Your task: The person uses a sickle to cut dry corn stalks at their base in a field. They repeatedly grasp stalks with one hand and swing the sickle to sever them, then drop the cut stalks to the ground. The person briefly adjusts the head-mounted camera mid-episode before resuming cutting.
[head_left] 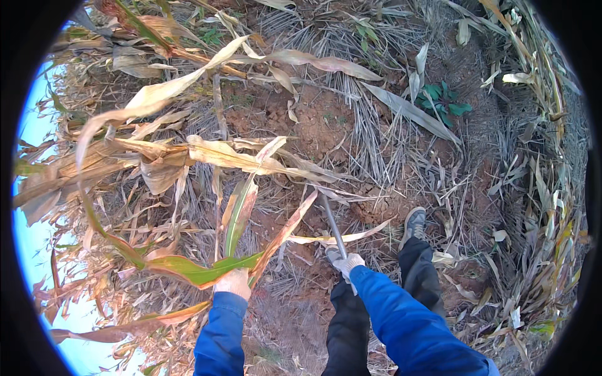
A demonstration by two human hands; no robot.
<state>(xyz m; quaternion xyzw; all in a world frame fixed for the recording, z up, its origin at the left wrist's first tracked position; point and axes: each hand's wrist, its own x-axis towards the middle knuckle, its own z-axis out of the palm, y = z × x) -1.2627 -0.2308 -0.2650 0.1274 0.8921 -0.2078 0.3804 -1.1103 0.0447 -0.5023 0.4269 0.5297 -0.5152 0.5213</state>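
The left hand [233, 283] is at the near left. It is curled in tight around a dry stalk [217, 241], though a leaf hides some of the fingers. The left arm comes up from the near edge, almost straight, in a blue sleeve [221, 332]. The stalk goes up from the hand to the far side. A big green leaf [207, 273] with a brown edge bends out to the left, just by the hand. A long tan leaf [285, 235] sticks out to the far right of that hand.

The right hand [349, 264] is well apart from the left one, nearer the middle. It is closed around a thin gray pole [332, 220]. The right arm reaches in from the near right and slants to the left. The pole tips a bit to the left at its far end. That end goes in by some dry leaves, so I cannot tell what is on it. A short bit of the pole pokes out on the near side of the hand.

Two shoes, one at the right [414, 224] and one by the pole, stand on the brown dirt [316, 119]. A small green plant [444, 105] grows at the far right.
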